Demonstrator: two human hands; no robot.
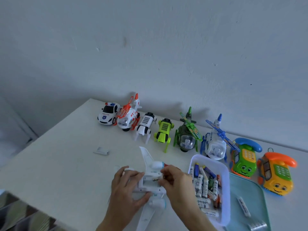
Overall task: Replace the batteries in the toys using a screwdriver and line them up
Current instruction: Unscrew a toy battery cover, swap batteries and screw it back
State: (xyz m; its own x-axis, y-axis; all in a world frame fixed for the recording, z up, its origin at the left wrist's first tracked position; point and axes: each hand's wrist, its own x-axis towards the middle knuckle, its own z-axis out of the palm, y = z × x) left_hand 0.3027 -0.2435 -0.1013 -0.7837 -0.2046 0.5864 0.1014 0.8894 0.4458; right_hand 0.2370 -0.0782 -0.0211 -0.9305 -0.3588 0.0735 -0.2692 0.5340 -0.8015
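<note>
A white toy airplane [150,165] lies upside down at the table's front, its battery bay facing up. My left hand [126,189] grips its body from the left. My right hand [175,182] pinches a white battery [155,180] at the open bay. The small white battery cover [101,151] lies on the table to the left. A white tub [223,167] holding several batteries stands just right of my right hand. Along the wall stand a police car [107,113], a red helicopter [128,116], a white robot dog [145,125], a green robot dog [164,131], a green helicopter [187,132], a blue helicopter [215,140] and two toy phones [244,160].
A teal tray [260,192] at the front right holds one loose battery [243,206] and a small metal object [257,226]. The table's left edge runs diagonally, with a patterned floor or fabric [20,212] below it. The bare wall stands close behind the toys.
</note>
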